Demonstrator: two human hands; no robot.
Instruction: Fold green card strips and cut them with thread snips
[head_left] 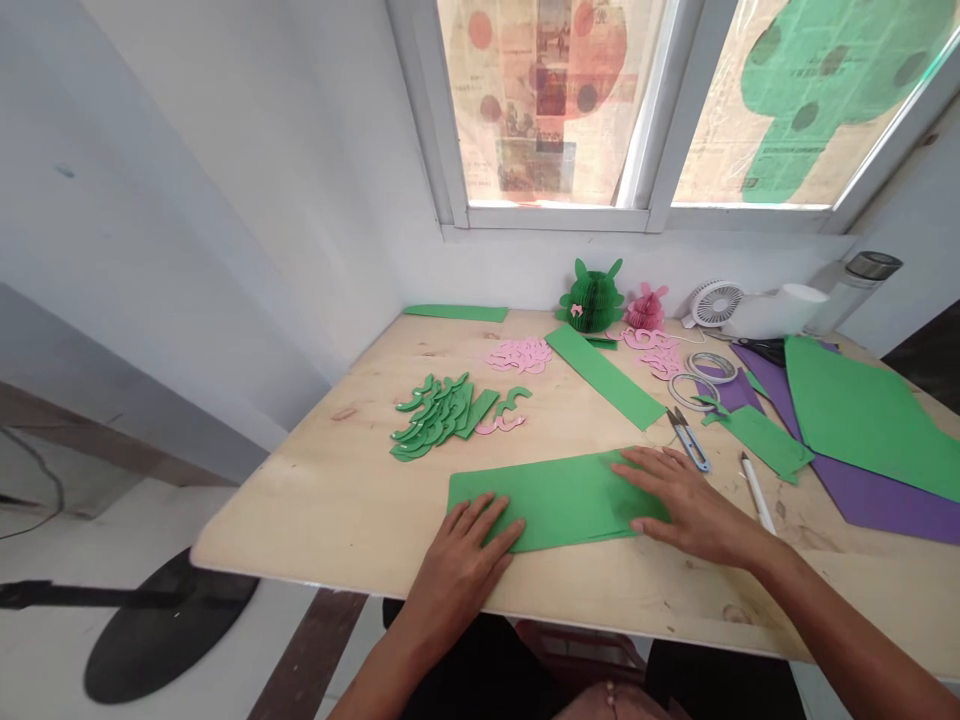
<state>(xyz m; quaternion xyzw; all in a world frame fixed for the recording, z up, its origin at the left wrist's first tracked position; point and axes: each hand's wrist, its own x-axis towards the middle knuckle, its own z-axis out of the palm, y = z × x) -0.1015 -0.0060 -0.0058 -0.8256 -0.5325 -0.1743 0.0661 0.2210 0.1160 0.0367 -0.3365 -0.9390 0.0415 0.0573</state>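
Observation:
A folded sheet of green paper [562,495] lies flat near the table's front edge. My left hand [472,545] rests on its left end with the fingers stretched out. On the right end lies my right hand [675,500], fingers spread over the paper. Just beyond my right hand are thread snips [694,445] with blue handles. A white pen [757,490] lies to the right of that hand. Past the folded sheet, a long green strip [606,378] runs diagonally across the table.
Green curved cutouts [435,420] are heaped at the left, with pink cutouts [519,355] behind. At the back stand a green paper figure [594,300], a pink one [646,307] and a small fan [716,303]. Tape rolls [712,368], purple paper [885,495] and green sheets [870,415] lie right.

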